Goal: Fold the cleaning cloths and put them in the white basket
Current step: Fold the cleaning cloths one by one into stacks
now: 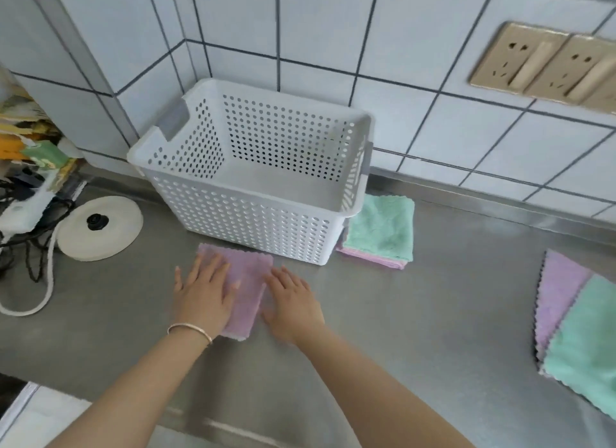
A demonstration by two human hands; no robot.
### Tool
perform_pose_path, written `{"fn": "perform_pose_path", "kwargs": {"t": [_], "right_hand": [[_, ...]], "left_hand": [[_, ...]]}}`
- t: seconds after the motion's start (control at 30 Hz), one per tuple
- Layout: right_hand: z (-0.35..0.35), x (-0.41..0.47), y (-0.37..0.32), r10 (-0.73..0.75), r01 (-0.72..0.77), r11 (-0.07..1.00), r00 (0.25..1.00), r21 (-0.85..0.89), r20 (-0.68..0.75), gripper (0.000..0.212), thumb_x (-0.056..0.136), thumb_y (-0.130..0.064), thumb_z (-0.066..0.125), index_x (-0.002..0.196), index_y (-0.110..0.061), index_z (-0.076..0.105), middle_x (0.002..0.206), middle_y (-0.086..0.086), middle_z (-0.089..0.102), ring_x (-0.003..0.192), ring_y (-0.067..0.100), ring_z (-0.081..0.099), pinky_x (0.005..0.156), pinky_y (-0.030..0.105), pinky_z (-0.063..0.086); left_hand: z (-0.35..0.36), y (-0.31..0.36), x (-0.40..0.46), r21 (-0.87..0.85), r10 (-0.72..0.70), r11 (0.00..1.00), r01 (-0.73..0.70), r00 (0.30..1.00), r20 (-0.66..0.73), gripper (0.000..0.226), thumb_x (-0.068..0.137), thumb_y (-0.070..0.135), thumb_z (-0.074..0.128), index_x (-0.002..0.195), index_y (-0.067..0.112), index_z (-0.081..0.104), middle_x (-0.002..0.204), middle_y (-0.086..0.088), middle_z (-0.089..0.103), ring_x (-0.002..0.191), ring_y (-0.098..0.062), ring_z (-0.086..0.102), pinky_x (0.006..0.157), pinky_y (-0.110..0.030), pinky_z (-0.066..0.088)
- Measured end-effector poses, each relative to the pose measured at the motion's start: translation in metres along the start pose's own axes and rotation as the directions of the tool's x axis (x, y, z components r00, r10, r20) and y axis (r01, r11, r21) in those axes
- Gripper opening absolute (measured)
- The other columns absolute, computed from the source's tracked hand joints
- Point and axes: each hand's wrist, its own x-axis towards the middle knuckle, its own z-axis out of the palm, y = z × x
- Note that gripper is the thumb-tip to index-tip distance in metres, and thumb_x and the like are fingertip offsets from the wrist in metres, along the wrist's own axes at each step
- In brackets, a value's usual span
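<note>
Pressing the purple cloth [245, 281] flat, my left hand [203, 291] and right hand [293, 302] lie open-fingered, gripping nothing, setting its crease; white basket [253, 211] waits at 12 o'clock.

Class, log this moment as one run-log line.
left hand, right hand: flat on folded purple cloth | white perforated plastic basket: empty

We see a brushed stainless-steel counter [416, 314] with a dull sheen. The white basket [260, 221] is smooth, perforated plastic with grey handle inserts. The purple cloth [246, 277] and the folded green cloth [380, 227] look soft, fuzzy microfibre with pinked edges. Glossy white ceramic tiles [333, 24] line the wall.
</note>
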Motion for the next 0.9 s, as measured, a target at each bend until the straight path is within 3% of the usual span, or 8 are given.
{"fn": "perform_pose_path", "kwargs": {"t": [0.1, 0.2, 0.3, 0.5, 0.67, 0.77, 0.83, 0.9], "right_hand": [[-0.005, -0.047, 0.040, 0.102, -0.101, 0.995, 0.942, 0.022, -0.320, 0.048, 0.065, -0.029, 0.060, 0.112, -0.018, 0.062, 0.110, 0.001, 0.064, 0.105, 0.022, 0.063, 0.083, 0.027, 0.050], [-0.014, -0.122, 0.104, 0.320, -0.331, 0.943, 0.857, 0.043, -0.404, 0.044, 0.056, -0.029, 0.065, 0.100, -0.025, 0.061, 0.095, -0.007, 0.065, 0.084, 0.015, 0.066, 0.071, 0.019, 0.049], [-0.031, -0.198, 0.161, 0.504, -0.526, 0.844, 0.709, 0.106, -0.494, 0.042, 0.053, -0.020, 0.068, 0.095, -0.022, 0.064, 0.093, -0.004, 0.065, 0.080, 0.020, 0.065, 0.065, 0.024, 0.052], [-0.065, -0.306, 0.252, 0.725, -0.773, 0.606, 0.437, 0.190, -0.532, 0.037, 0.058, -0.006, 0.070, 0.095, -0.012, 0.068, 0.091, 0.007, 0.067, 0.085, 0.032, 0.064, 0.064, 0.037, 0.054], [-0.081, -0.338, 0.307, 0.690, -0.788, 0.603, 0.437, 0.124, -0.577, 0.037, 0.053, -0.007, 0.078, 0.088, -0.014, 0.070, 0.086, 0.002, 0.067, 0.080, 0.027, 0.066, 0.062, 0.035, 0.054], [-0.077, -0.348, 0.335, 0.581, -0.760, 0.649, 0.506, -0.012, -0.638, 0.023, 0.066, -0.021, 0.059, 0.084, -0.017, 0.070, 0.082, -0.001, 0.066, 0.075, 0.024, 0.065, 0.060, 0.031, 0.052], [-0.070, -0.351, 0.351, 0.530, -0.724, 0.687, 0.560, -0.064, -0.637, 0.025, 0.069, -0.026, 0.048, 0.081, -0.017, 0.068, 0.078, 0.000, 0.064, 0.072, 0.025, 0.061, 0.057, 0.031, 0.049], [-0.064, -0.352, 0.365, 0.473, -0.696, 0.708, 0.591, -0.117, -0.654, 0.013, 0.070, -0.022, 0.055, 0.076, -0.017, 0.065, 0.073, 0.001, 0.060, 0.068, 0.026, 0.058, 0.054, 0.031, 0.044]], "left_hand": [[-0.002, 0.058, -0.011, -0.075, 0.270, 0.951, -0.301, 0.923, -0.275, 0.044, 0.081, 0.036, 0.038, 0.106, 0.013, 0.065, 0.117, -0.006, 0.065, 0.115, -0.031, 0.054, 0.094, -0.049, 0.040], [0.018, 0.151, -0.030, -0.103, 0.528, 0.828, -0.551, 0.829, -0.186, 0.040, 0.074, 0.038, 0.042, 0.099, 0.021, 0.067, 0.108, 0.001, 0.067, 0.112, -0.022, 0.049, 0.097, -0.043, 0.031], [0.044, 0.228, -0.046, -0.121, 0.701, 0.697, -0.706, 0.707, -0.087, 0.037, 0.065, 0.041, 0.043, 0.089, 0.027, 0.068, 0.097, 0.008, 0.070, 0.107, -0.014, 0.045, 0.092, -0.037, 0.038], [0.060, 0.368, -0.070, -0.189, 0.884, 0.460, -0.867, 0.467, 0.010, 0.034, 0.050, 0.041, 0.061, 0.079, 0.027, 0.072, 0.080, 0.012, 0.071, 0.082, -0.014, 0.069, 0.076, -0.028, 0.055], [0.068, 0.454, -0.089, -0.189, 0.929, 0.366, -0.911, 0.371, 0.012, 0.031, 0.053, 0.040, 0.061, 0.081, 0.027, 0.070, 0.082, 0.012, 0.070, 0.077, -0.012, 0.068, 0.072, -0.021, 0.054], [0.077, 0.488, -0.097, -0.196, 0.939, 0.343, -0.919, 0.337, 0.065, 0.033, 0.055, 0.032, 0.070, 0.087, 0.024, 0.068, 0.090, 0.008, 0.069, 0.082, -0.017, 0.066, 0.074, -0.024, 0.055], [0.087, 0.505, -0.101, -0.192, 0.928, 0.372, -0.908, 0.355, 0.115, 0.038, 0.054, 0.027, 0.077, 0.090, 0.021, 0.067, 0.092, 0.004, 0.069, 0.083, -0.020, 0.066, 0.072, -0.027, 0.056], [0.093, 0.517, -0.103, -0.172, 0.902, 0.427, -0.888, 0.403, 0.157, 0.043, 0.050, 0.025, 0.080, 0.090, 0.020, 0.066, 0.090, 0.003, 0.068, 0.079, -0.021, 0.067, 0.065, -0.027, 0.056]]}}
